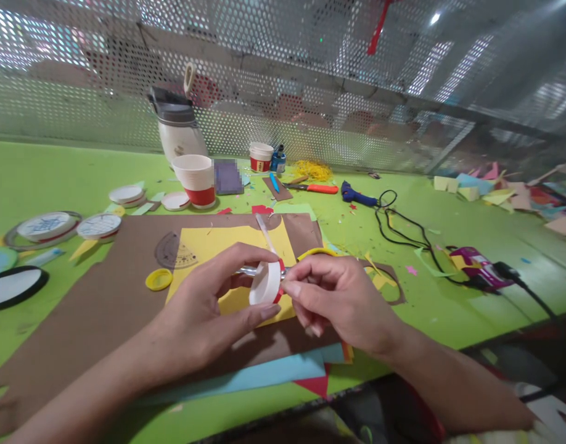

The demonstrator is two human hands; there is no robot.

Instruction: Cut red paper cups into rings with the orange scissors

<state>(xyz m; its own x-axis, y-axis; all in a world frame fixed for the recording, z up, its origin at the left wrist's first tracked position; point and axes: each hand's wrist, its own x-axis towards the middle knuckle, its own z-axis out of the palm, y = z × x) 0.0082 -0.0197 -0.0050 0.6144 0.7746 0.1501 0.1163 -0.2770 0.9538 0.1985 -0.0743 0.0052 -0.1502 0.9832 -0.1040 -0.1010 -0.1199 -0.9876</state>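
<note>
My left hand is closed around a cut-off paper cup base, white with a red rim, held tilted on its side between thumb and fingers. My right hand pinches at the red side of that base, where a slim silvery tool shows on both sides of it; its kind is hard to make out. Beneath both hands lie a yellow paper sheet and brown cardboard. A clear protractor and a yellow cap rest left of the base.
A paper cup, a white jug and a smaller cup stand behind. An orange-handled knife, a blue glue gun and a corded purple power box lie to the right. Several round white pieces are left.
</note>
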